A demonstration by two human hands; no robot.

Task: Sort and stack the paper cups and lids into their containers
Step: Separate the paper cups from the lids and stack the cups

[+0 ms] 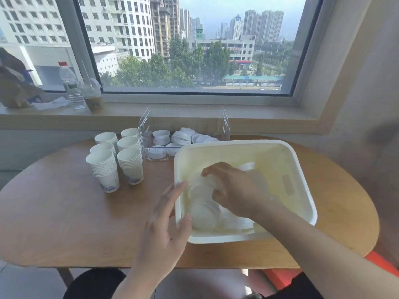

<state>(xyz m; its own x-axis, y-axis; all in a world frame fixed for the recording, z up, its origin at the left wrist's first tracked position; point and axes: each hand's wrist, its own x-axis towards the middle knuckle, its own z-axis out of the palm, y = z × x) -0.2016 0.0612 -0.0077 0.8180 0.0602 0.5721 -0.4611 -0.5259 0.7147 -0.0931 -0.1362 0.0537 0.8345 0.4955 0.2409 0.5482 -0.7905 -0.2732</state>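
Observation:
A white plastic bin (300, 175) sits on the round wooden table (64, 212) and holds a blurred pile of white lids (203, 210) at its near left. My right hand (233, 190) reaches down into the bin with fingers curled on lids from the pile. My left hand (166, 229) is spread open against the bin's left rim. Several stacks of white paper cups (117, 156) stand upright on the table's left. A clear acrylic box (225, 124) behind the bin holds more white lids (183, 135).
On the windowsill at the left stand a water bottle (71, 87), an iced drink cup with a straw (91, 96) and a brown paper bag (13, 83). A red seat edge (380, 264) shows below the table's right side.

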